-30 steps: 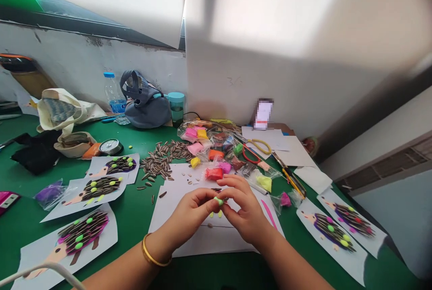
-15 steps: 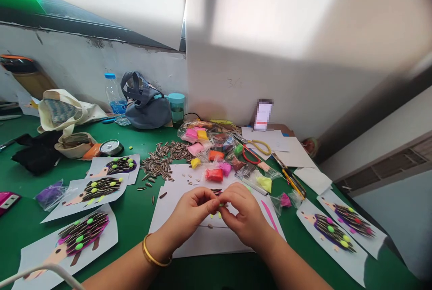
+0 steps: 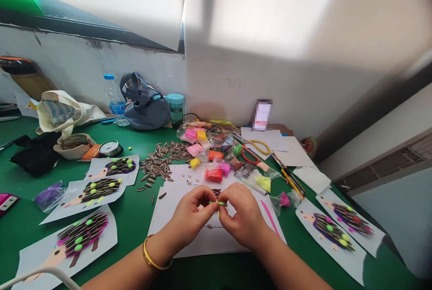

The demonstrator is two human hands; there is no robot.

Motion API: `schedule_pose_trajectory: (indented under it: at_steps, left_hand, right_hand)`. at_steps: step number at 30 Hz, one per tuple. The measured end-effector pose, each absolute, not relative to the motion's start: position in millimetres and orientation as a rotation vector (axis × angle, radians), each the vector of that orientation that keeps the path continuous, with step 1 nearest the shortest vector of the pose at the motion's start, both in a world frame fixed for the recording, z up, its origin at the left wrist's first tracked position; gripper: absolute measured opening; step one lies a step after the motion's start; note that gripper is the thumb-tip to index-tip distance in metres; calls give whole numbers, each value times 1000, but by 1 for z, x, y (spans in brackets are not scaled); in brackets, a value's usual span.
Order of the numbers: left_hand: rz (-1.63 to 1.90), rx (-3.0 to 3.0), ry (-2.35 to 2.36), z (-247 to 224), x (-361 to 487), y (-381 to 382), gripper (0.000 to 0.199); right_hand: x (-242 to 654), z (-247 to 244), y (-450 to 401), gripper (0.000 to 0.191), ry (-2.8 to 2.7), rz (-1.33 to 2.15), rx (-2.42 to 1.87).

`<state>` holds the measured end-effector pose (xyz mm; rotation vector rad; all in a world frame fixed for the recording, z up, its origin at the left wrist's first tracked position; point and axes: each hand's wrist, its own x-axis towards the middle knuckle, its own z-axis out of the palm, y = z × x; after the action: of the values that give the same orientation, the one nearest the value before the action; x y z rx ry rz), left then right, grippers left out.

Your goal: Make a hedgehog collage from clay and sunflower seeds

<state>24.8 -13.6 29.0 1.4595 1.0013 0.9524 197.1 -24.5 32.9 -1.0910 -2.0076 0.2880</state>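
Both of your hands meet over the white paper sheet [image 3: 197, 243] at the near middle of the green counter [image 3: 202, 276], and between them sits a small light-green piece of clay-like material [image 3: 221, 203]. Your left hand [image 3: 195, 212], with a gold-coloured bangle [image 3: 157, 256] round its wrist, has its fingers narrowed to a pinch on that piece; your right hand [image 3: 243, 213] pinches it too, thumb and index tips close together. Take the green piece as the centre of your clock. Just beyond it, at twelve, rows of dark seeds show on the sheet, partly hidden by your fingers. Farther out at twelve lies a red lump in clear plastic [image 3: 213, 175], nearest of a cluster of bright wrapped lumps. Between ten and eleven is your loose heap of striped seeds [image 3: 165, 159]. Three paper hedgehogs with seed spines and green dots lie to your left: a small one [image 3: 119, 167] between nine and ten, a middle one [image 3: 101, 188] at nine, and a larger one [image 3: 83, 234] between eight and nine. Two more seed-spined hedgehogs [image 3: 332, 232] lie between three and four, beyond the flat pink strip [image 3: 269, 218] on your sheet. Yellow-handled scissors [image 3: 260, 147] rest at one, a yellow-and-black cutter [image 3: 293, 180] between two and three, and a blue-grey fabric bag [image 3: 147, 110] stands at eleven, near the wall.
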Motion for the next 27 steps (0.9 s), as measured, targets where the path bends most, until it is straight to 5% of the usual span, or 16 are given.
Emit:
schedule_pose_trajectory:
  at_steps: [19, 27]
  left_hand:
    - [881, 1916, 1146, 27, 19, -14, 26]
    - [890, 1637, 1066, 29, 20, -9, 19]
  right_hand:
    - [197, 33, -25, 11, -1964, 341, -1074]
    - [201, 29, -22, 33, -2026, 333, -937]
